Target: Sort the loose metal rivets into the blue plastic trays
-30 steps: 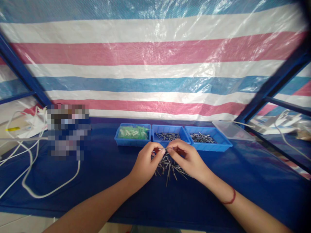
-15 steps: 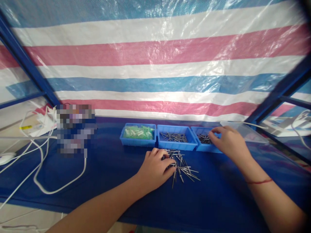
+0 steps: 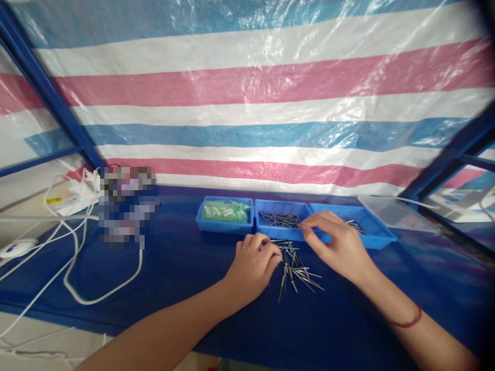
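A loose pile of metal blind rivets (image 3: 296, 268) lies on the blue tabletop. My left hand (image 3: 251, 265) rests at the left side of this pile, its thumb and fingertips pressed together; what they hold is hidden. Over the border between the middle blue bin (image 3: 284, 234) and the right blue bin (image 3: 373, 238) hovers my right hand (image 3: 338, 245), thumb and fingers curved and slightly apart, with nothing visible between them. Thin metal pins fill part of the middle bin, and more show in the right one behind my hand. The left blue bin (image 3: 224, 226) contains pale green and white pieces.
A clear plastic sheet or lid (image 3: 398, 214) lies behind the right bin. White cables (image 3: 73, 288) loop across the left of the tabletop (image 3: 174, 273), near a white mouse (image 3: 19, 248). Blue frame posts (image 3: 65, 118) and a striped tarp (image 3: 247, 87) enclose the back.
My right hand has moved left from the right bin toward the middle one, uncovering more of the right bin. The left hand's fingers have drawn together beside the pile. The view has shifted slightly.
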Demonstrator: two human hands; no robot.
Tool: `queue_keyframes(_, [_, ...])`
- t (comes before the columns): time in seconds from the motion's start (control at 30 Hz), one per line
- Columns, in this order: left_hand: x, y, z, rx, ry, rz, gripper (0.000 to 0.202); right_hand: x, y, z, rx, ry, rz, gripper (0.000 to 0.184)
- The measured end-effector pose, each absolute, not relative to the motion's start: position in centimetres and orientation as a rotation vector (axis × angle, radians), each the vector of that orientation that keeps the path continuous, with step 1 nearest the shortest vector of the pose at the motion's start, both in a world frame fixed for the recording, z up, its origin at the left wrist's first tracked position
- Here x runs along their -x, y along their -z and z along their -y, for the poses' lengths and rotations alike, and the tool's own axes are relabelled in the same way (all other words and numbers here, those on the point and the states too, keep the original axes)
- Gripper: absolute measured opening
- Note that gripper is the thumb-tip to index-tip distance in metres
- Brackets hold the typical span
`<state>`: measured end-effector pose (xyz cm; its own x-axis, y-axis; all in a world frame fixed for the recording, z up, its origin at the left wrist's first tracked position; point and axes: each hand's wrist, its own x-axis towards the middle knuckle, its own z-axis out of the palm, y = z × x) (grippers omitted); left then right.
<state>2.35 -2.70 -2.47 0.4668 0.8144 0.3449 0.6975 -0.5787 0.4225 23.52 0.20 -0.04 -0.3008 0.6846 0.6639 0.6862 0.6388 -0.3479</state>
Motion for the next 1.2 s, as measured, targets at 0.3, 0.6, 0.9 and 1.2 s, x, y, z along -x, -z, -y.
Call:
queue_keyframes(0.3, [-2.6,1.9,2.6,-2.199,-1.094,-1.068,0.014,-19.6,1.1,1.8,0.877,-0.484,2.278,0.011])
queue_keyframes(0.6, [-2.4,2.4,2.3,-1.968,-1.183,-1.132,0.014,-19.9,1.8,1.4,0.95,-0.636,1.866,0.014])
queue_keyframes(0.9, [-3.0,2.4,2.9,-2.082,-1.048,-1.039,0.013,-19.4,1.8,1.7,0.913,-0.736,1.687,0.016])
queue_keyframes(1.2, [-3.1,2.2,2.6,-2.085,-1.057,-1.063,0.017,-19.5,1.5,1.7,0.909,-0.756,1.663,0.014])
